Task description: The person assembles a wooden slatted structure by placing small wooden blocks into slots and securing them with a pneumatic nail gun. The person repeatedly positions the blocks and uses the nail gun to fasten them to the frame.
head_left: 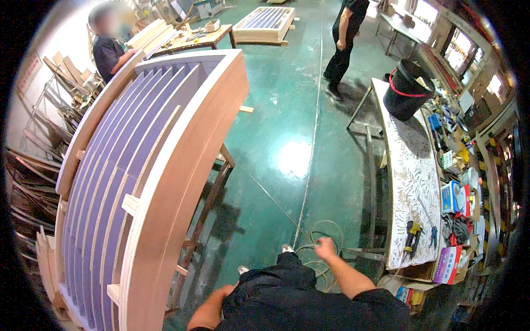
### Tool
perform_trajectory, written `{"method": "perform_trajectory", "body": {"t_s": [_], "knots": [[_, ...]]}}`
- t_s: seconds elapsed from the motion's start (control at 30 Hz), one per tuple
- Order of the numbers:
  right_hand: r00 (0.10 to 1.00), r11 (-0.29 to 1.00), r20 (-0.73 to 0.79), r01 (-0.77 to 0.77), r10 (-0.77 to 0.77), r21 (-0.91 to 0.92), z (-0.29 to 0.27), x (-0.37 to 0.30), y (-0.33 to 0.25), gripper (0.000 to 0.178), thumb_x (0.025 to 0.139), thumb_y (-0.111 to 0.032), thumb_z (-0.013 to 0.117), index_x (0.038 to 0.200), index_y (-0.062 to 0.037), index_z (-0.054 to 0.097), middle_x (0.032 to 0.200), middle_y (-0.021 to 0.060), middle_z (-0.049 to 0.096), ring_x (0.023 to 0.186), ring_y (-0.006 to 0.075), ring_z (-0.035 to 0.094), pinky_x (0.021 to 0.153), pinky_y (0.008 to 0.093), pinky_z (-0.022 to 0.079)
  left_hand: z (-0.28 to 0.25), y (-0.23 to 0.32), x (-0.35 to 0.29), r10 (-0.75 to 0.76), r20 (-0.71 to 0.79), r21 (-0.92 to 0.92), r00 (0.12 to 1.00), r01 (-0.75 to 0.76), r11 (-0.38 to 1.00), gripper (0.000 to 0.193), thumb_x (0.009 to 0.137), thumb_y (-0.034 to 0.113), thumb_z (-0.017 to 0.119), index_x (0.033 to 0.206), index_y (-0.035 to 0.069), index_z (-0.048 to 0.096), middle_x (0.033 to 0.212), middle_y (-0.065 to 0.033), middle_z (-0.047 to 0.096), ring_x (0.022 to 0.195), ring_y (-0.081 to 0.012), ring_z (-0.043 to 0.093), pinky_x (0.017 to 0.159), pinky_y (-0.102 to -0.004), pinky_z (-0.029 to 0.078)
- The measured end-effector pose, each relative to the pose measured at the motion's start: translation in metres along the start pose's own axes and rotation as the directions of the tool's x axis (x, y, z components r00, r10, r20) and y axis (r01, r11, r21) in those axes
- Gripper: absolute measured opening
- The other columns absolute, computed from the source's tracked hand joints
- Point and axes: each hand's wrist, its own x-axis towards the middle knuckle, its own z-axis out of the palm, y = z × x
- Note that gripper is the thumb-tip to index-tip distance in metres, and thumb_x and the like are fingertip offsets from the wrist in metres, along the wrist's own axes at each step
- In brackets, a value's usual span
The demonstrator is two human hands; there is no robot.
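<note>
My left hand (226,291) hangs beside my dark trousers, its fingers mostly hidden against the cloth. Out in front of my right thigh, my right hand (326,249) hangs above the floor; its fingers look loosely curled but are blurred. Beneath and beyond that hand in the picture lies a coiled pale hose (330,225); I cannot tell whether they touch. To my left stands a large wooden frame (190,149) with a curved, reddish-brown side and pale edges. Thin wooden slats (113,176) run lengthwise inside it over purple-grey panels.
On the right, a long worktable (400,182) carries a black bucket (407,91) and a yellow-black power tool (412,237). Boxes and tools crowd beyond it. One person (110,55) stands at the far left, another (345,44) ahead. A second slatted frame (264,25) lies farther off.
</note>
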Motion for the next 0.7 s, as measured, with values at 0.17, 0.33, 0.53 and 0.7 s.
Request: {"method": "perform_trajectory", "body": {"t_s": [0.17,0.33,0.53,0.7], "knots": [[0.890,0.910,0.194,0.394,-0.412,0.125,0.060,-0.024,-0.147,0.034,0.082,-0.023,0.070,0.109,-0.0019,0.069,0.104,0.0244,0.065,0.103,0.0422,0.061,0.090,0.0502,0.050,0.003,-0.058,-0.012,0.090,-0.244,0.076,0.966,-0.074,0.994,0.079,0.095,0.070,0.041,0.128,0.003,0.066,0.137,-0.0276,0.057,0.127,-0.0444,0.054,0.103,-0.0529,0.044],[0.713,0.723,0.124,0.673,-0.690,0.153,0.017,-0.054,-0.346,0.029,0.085,-0.012,0.067,0.112,-0.0024,0.066,0.101,0.0197,0.065,0.096,0.0381,0.063,0.086,0.0452,0.052,-0.031,-0.006,-0.215,0.138,-0.663,-0.194,0.736,-0.347,0.918,0.037,0.097,0.034,0.065,0.118,0.004,0.064,0.117,-0.0200,0.063,0.108,-0.0373,0.065,0.092,-0.0463,0.051],[0.110,0.065,-0.259,0.982,-0.960,0.176,-0.045,-0.151,-0.579,0.026,0.083,0.002,0.066,0.108,-0.0029,0.065,0.105,0.0160,0.063,0.098,0.0344,0.063,0.085,0.0403,0.052,-0.050,-0.015,-0.467,0.369,-0.916,0.133,0.155,-0.751,0.647,0.035,0.093,0.029,0.070,0.110,-0.001,0.065,0.101,-0.0155,0.066,0.092,-0.0286,0.068,0.082,-0.0381,0.054],[-0.178,-0.182,-0.110,0.983,-0.978,0.030,-0.018,-0.197,-0.686,0.026,0.085,-0.007,0.068,0.111,-0.0077,0.063,0.110,0.0129,0.062,0.102,0.0357,0.058,0.092,0.0452,0.047,-0.056,-0.064,-0.549,0.018,-0.950,0.129,-0.311,-0.339,0.932,0.039,0.091,0.037,0.069,0.109,0.002,0.065,0.098,-0.0135,0.067,0.095,-0.0336,0.066,0.086,-0.0411,0.051]]}}
